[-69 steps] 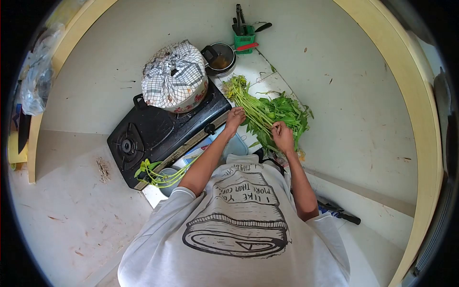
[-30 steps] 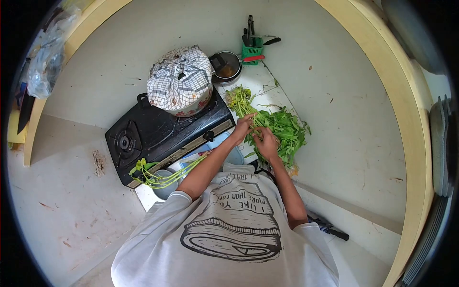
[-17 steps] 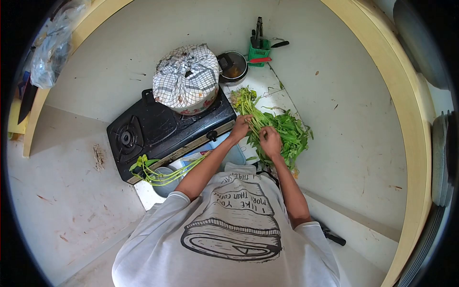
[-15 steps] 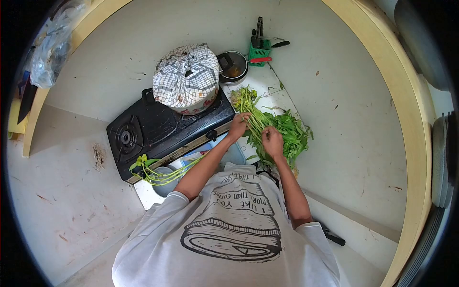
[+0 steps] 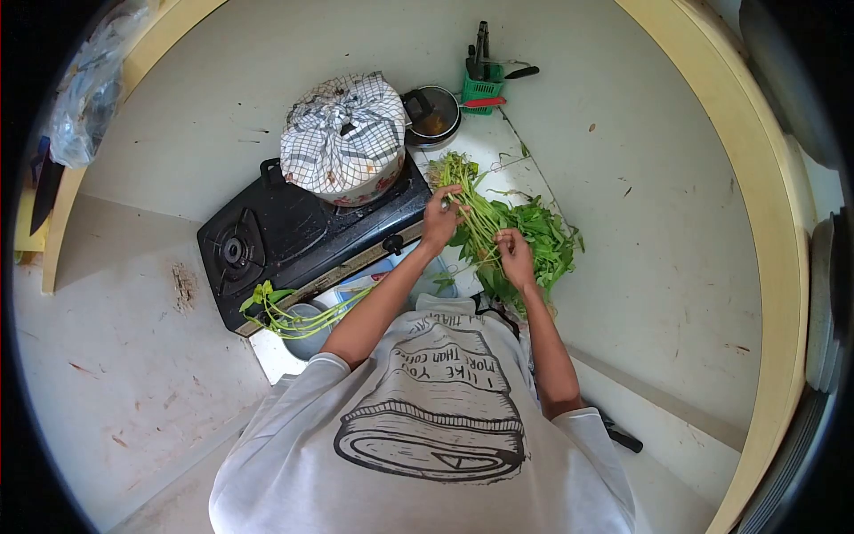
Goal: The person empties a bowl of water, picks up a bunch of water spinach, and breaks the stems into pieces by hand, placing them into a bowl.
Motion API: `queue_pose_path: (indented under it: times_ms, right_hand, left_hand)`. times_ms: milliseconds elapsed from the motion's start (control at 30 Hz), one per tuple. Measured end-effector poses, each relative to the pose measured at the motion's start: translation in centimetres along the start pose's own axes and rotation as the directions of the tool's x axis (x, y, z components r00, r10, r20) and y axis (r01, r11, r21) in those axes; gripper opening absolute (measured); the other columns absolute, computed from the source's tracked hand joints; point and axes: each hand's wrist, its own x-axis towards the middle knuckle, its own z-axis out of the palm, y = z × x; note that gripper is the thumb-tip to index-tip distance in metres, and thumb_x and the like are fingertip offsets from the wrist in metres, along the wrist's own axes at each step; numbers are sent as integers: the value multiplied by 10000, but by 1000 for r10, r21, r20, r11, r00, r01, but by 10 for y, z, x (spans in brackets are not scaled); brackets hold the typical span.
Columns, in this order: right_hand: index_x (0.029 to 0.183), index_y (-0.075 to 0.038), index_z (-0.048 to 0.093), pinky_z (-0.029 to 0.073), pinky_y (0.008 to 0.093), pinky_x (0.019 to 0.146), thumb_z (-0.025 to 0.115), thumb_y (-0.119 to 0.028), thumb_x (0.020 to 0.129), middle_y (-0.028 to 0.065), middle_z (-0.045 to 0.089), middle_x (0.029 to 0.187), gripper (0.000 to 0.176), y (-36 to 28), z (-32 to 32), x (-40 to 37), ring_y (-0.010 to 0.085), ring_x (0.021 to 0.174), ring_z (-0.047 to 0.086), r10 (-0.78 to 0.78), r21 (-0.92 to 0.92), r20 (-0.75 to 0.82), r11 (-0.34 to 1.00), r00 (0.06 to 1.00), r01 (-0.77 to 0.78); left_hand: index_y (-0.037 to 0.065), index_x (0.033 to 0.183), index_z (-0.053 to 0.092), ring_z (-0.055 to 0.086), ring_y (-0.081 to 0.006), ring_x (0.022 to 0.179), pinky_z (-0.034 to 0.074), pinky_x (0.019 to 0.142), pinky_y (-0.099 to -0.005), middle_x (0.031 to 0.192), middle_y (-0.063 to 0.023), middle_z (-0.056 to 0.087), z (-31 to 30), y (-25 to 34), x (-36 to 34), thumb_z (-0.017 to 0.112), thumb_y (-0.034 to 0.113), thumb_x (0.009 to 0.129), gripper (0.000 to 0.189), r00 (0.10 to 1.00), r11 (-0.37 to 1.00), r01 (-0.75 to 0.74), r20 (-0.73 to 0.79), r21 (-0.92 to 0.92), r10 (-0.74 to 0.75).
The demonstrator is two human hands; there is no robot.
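Note:
A large bunch of long-stemmed leafy greens (image 5: 544, 233) lies on the white tiled counter, roots at the back and leaves toward the right. My left hand (image 5: 441, 219) curls its fingers around stems near the root end; something small and shiny shows at its fingers, too small to name. Over the middle of the bunch, my right hand (image 5: 515, 256) pinches at the stems with thumb and fingertips together. Apart from the bunch, a few cut green stems with leaves (image 5: 307, 322) lie across a grey bowl (image 5: 301, 345) left of my left forearm.
A black two-burner stove (image 5: 294, 222) stands to the left, bearing a pot wrapped in a checked cloth (image 5: 342, 133). Behind the greens are a lidded pan (image 5: 434, 120) and a green utensil basket (image 5: 481, 91). A blue tray (image 5: 433, 283) lies between my forearms.
My left hand has shifted slightly back along the stems, its fingers now more visible. My right hand has moved slightly right and turned its pinch toward the stems. The view has shifted a little.

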Motion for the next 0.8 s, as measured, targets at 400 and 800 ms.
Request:
queue_pose_path:
  times_ms: [400,800]
  right_hand:
    - [1261,-14,557,512,342,694,580,9,952,119,653,932,311,-32,-20,-2,198,739,632,-76,-240,48,967,996,85]
    - [1290,-23,563,523,385,774,573,47,919,159,634,1029,377,-11,-25,9,286,870,653,-211,-298,-29,935,977,193]
  left_hand:
    - [45,1366,493,665,-252,1074,600,928,-413,1347,-101,506,10,12,18,476,-3,1036,334,998,989,-34,-65,-144,25]
    - [23,1395,486,654,-236,1057,596,919,-396,1379,-130,565,-16,49,16,453,34,1032,365,988,972,120,-72,-202,-137]
